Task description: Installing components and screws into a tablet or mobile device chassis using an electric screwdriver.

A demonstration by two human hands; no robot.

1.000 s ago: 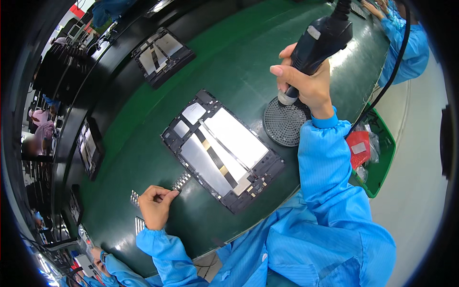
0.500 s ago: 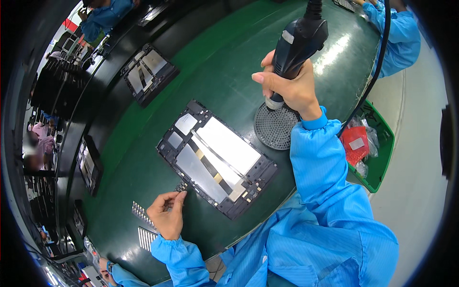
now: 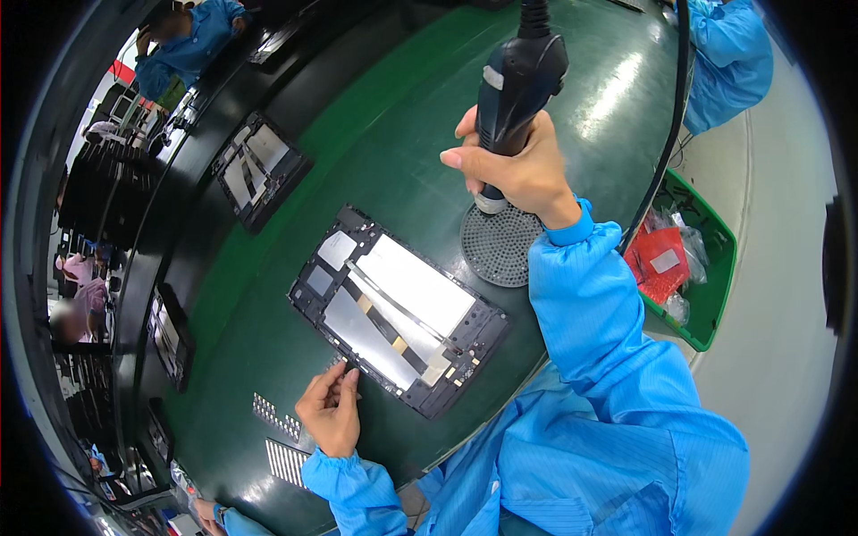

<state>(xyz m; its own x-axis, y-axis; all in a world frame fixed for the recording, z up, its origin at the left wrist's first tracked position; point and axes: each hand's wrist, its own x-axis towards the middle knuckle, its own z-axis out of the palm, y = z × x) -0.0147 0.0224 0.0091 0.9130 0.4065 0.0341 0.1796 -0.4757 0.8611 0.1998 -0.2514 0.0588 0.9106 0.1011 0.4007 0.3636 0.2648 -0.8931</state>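
An opened tablet [image 3: 427, 284] lies on the green table, its silver battery panels, ribbon cables and black frame showing. My left hand [image 3: 331, 413] is at its lower left edge, thumb and finger pinched together; what they pinch is too small to tell. In my right hand [image 3: 527, 170] is a black electric screwdriver [image 3: 525, 85], held upright with the fingers wrapped round its grip. Its lower end is over a round, perforated grey tray [image 3: 502, 255], and the tip is hidden. Beside my left wrist lie a dark sheet with small pale pieces [image 3: 275, 416] and a striped sheet [image 3: 286, 463].
Other opened tablets [image 3: 259, 170] [image 3: 168, 335] rest on the black line at the left. On the right, a green bin [image 3: 715, 304] holds a red packet and clear bags. A cable [image 3: 668, 152] hangs by my right arm. Co-workers in blue sit around the table.
My left hand has moved up against the tablet's edge, and the dotted strip seen at its fingertips is now mostly hidden. My right hand still holds the screwdriver over the tray; the view has shifted slightly.
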